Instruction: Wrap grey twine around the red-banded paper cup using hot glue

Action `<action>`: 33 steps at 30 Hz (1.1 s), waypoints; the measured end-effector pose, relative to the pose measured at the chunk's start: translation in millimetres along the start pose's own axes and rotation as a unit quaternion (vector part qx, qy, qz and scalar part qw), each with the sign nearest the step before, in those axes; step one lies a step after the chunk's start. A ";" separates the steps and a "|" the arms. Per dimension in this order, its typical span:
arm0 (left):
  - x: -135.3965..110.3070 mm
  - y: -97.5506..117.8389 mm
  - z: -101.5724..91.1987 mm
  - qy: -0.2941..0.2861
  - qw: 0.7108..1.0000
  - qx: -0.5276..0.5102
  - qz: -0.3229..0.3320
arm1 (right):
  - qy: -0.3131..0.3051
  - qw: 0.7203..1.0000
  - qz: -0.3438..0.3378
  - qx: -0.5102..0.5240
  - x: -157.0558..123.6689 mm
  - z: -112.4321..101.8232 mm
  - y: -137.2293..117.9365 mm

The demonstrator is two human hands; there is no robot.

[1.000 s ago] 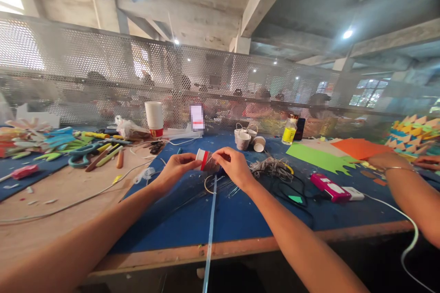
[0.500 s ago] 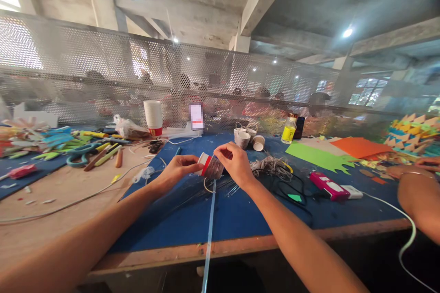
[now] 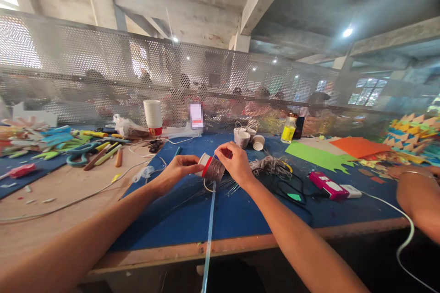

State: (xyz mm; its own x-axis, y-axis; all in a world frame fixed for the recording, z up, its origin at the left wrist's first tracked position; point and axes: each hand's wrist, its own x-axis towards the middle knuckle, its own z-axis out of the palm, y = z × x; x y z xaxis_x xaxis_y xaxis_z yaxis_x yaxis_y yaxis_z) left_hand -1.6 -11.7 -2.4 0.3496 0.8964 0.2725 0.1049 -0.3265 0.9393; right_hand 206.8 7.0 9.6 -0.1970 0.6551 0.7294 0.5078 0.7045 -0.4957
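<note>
Head view: the left hand (image 3: 178, 169) and right hand (image 3: 234, 163) hold 1 cup (image 3: 212, 168) between them, just above the blue mat (image 3: 240, 215) near the middle of the table. The cup lies on its side, its red-banded rim toward the left hand and its body wrapped in grey twine. The left fingers grip the rim end. The right fingers curl over the wrapped body, thumb and forefinger pinched at its top. A blue strip (image 3: 209, 229) runs from under the cup to the table's near edge. A twine bundle (image 3: 271, 165) lies just beside the right hand, with a pink tool (image 3: 325, 179) farther right. Small cups (image 3: 245, 137) and a yellow bottle (image 3: 288, 132) stand behind. A co-worker's arm (image 3: 417, 201) rests at the right edge.
</note>
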 end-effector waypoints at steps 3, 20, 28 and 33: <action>-0.6 0.8 0.0 -0.004 1.000 0.000 0.002 | -0.002 1.000 -0.001 0.005 -0.1 0.5 1.3; -2.1 2.9 -1.6 -0.030 0.999 0.002 0.012 | -0.028 0.996 0.050 0.068 2.2 3.2 11.5; -4.1 8.9 0.1 -0.038 0.999 -0.004 0.007 | -0.045 0.989 0.083 0.111 3.7 4.8 17.7; -1.0 0.8 -1.6 -0.036 0.999 -0.010 0.007 | -0.052 0.989 0.084 0.108 3.2 5.5 18.7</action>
State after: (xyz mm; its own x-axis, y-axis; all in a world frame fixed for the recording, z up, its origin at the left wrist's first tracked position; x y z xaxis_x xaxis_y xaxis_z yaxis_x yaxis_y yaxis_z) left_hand -3.3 -12.4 -1.7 0.4169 0.8675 0.2713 0.0815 -0.3330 0.9394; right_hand 211.0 23.7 0.1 -0.2155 0.7841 0.5820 0.3520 0.6183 -0.7027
